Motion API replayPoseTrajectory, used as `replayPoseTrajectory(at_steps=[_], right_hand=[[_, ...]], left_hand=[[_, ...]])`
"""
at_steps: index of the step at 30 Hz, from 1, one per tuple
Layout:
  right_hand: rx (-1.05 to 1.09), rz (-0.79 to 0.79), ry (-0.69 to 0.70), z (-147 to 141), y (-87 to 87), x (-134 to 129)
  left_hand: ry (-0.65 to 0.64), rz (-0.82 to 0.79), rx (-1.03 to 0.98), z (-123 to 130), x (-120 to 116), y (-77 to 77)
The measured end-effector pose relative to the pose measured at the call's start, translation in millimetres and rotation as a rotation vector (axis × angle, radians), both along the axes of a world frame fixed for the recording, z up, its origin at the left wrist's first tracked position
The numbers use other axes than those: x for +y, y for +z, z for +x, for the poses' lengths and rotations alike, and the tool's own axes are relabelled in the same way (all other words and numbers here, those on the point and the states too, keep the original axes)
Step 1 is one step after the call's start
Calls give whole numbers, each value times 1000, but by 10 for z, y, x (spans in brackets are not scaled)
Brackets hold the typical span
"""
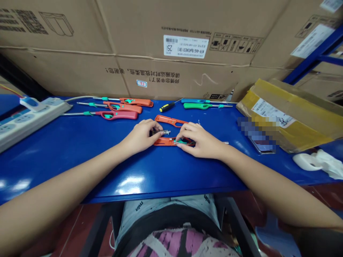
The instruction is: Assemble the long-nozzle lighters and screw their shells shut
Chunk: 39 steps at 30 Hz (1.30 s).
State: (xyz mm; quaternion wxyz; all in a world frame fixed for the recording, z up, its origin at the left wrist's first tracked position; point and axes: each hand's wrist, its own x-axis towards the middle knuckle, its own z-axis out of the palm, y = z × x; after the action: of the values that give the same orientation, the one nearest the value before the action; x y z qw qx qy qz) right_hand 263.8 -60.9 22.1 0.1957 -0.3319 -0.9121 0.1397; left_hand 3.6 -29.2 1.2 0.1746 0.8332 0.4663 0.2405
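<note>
On the blue table lies an opened orange lighter shell [163, 141] with a green part and thin wires inside. Its other orange half [167, 120] rests just behind it. My left hand [143, 135] is closed on a small dark part with a metal end [166, 132], held above the shell's left portion. My right hand [199, 139] has its thumb and fingers pinched at the green part [180, 141] and wires in the shell, covering the shell's right portion. A metal tube tip [226, 142] shows beyond my right wrist.
Several orange and red lighters [118, 115] lie at the back left, near a power strip [29, 119]. A screwdriver [167, 106], green lighter [197, 106] and blue lighter [193, 101] lie along the back. At right are a phone [258, 139], a taped box [289, 114] and white tissue [331, 164].
</note>
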Motion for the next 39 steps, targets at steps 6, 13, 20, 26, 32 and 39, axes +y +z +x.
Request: replayPoseTrajectory(at_steps=[6, 13, 20, 26, 32, 39], right_hand=[[3, -19, -17, -28, -15, -4], [21, -102, -55, -42, 8, -17], [142, -202, -58, -18, 14, 21], [198, -245, -59, -1, 2, 43], [251, -358, -87, 80, 80, 109], [210, -437, -26, 108, 117, 82]], left_hand=[[-12, -50, -9, 65, -63, 2], [-92, -41, 53, 87, -119, 68], [-113, -8, 8, 84, -121, 66], [-81, -17, -110, 112, -194, 135], [-112, -54, -167, 139, -275, 222], [-175, -89, -177, 175, -305, 206]])
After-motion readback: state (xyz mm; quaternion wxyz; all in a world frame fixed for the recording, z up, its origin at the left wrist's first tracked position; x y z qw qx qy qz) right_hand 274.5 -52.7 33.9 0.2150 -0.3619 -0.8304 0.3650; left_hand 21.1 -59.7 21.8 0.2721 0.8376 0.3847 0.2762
